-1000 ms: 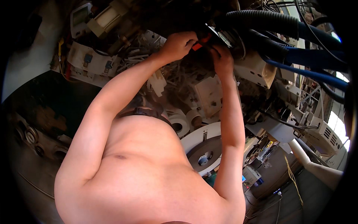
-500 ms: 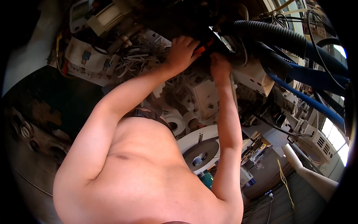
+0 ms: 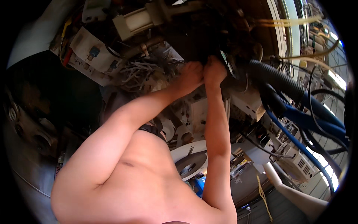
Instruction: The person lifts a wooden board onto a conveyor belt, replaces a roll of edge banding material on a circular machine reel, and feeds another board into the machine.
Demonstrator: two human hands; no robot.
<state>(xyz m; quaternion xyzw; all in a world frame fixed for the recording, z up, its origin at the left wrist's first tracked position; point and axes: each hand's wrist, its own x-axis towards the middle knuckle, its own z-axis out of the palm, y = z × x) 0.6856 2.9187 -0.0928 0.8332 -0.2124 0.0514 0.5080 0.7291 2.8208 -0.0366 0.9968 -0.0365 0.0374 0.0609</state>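
Note:
Both my arms reach up into the dark hollow of a machine. My left hand (image 3: 191, 76) has its fingers curled and is somewhat blurred. Right beside it, nearly touching, my right hand (image 3: 215, 71) is closed like a fist. Whatever the fingers hold is hidden by the hands and the shadow. A dark machine part (image 3: 194, 46) lies just beyond them, and a shiny curved edge (image 3: 226, 61) is to the right of my right hand. Below and left of my left hand is a heap of pale shredded strips (image 3: 141, 72).
Thick ribbed hoses (image 3: 276, 76) and a blue hose (image 3: 298, 143) run along the right. A pale cylinder block (image 3: 136, 24) sits at the upper left, above a panel with blue fittings (image 3: 93, 50). A large roll on a wheel (image 3: 190, 164) stands near my torso.
My hands have come together, the left curling its fingers and the right rising slightly. A red piece by my left fingers is out of sight now. The whole view has shifted.

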